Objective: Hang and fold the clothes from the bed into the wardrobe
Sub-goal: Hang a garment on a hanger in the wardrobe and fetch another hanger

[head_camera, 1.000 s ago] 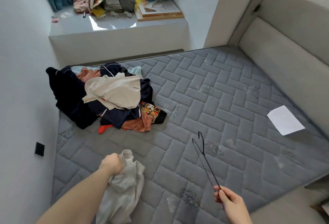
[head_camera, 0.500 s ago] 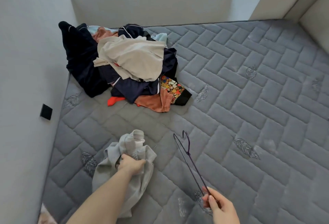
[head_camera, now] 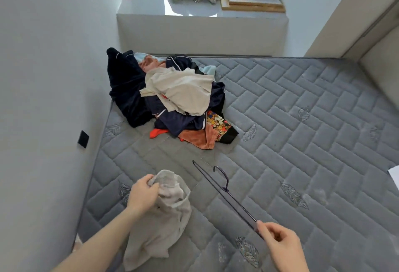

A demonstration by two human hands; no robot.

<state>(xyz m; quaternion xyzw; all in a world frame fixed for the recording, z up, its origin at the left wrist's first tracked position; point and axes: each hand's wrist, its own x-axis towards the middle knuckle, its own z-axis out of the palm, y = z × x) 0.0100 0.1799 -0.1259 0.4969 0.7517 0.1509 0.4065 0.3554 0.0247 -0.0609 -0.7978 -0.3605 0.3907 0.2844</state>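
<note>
My left hand grips the neck opening of a light grey garment, which hangs down over the near part of the grey quilted mattress. My right hand pinches one end of a thin dark wire hanger, held edge-on just right of the garment with its hook pointing up. A pile of clothes lies farther back on the mattress near the left wall: dark navy pieces, a cream top, orange and patterned items.
A white wall with a black wall plate runs along the left. Behind the bed a raised window ledge holds bags, a board and clutter. A padded headboard is at the right, and a white paper lies at the mattress's right edge.
My left hand has shifted its grip to the garment's neck opening and lifted it. The hanger has come closer to the garment. The view has tilted up, showing the window ledge again.
</note>
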